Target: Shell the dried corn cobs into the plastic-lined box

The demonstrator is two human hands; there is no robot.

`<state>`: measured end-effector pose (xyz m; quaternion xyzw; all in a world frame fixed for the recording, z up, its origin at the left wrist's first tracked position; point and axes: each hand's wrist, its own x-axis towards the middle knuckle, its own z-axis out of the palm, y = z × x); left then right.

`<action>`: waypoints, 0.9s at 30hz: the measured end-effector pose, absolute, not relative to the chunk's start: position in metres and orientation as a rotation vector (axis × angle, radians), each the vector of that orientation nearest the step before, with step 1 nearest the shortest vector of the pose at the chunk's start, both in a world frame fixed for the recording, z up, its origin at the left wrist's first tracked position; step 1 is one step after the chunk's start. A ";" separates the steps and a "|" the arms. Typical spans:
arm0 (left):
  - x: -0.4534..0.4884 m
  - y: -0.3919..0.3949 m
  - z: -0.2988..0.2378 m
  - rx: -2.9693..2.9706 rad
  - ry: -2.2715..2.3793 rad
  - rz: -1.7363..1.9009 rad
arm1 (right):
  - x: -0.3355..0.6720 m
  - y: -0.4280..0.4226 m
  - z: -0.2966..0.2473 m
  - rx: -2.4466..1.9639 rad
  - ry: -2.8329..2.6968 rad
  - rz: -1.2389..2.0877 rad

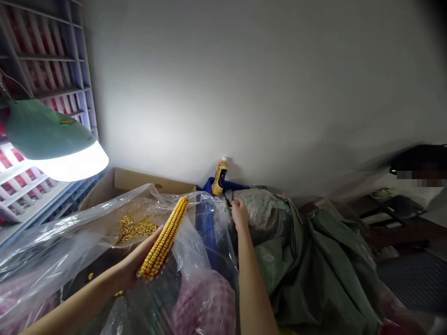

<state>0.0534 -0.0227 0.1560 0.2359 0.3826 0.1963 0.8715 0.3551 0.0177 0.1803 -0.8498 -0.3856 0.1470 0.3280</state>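
Observation:
My left hand (134,266) is closed round the lower end of a yellow corn cob (165,237), which points up and to the right over a clear plastic bag (70,237). Loose yellow kernels (134,229) lie inside the cardboard box (125,182) behind it. My right hand (239,211) reaches forward with fingers curled at the edge of a grey-green plastic sack (265,218); what it grips, if anything, I cannot make out. A small dark item sits just left of its fingertips.
A yellow bottle (220,176) stands against the white wall on something blue. A lit green lamp (52,139) hangs at left before stacked crates (42,56). Dark green sheeting (324,260) fills the right; a pink mesh bag (206,302) lies near me. Another person's blurred head shows far right.

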 end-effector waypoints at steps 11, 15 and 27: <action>0.055 -0.012 0.138 0.210 0.900 0.494 | 0.404 0.031 0.123 -2.603 -0.980 0.649; 0.054 -0.005 0.136 0.162 0.919 0.492 | 0.408 0.031 0.138 -2.431 -0.784 0.993; 0.045 0.021 0.126 -0.087 0.928 0.673 | 0.260 -0.131 0.238 -1.564 -0.516 1.325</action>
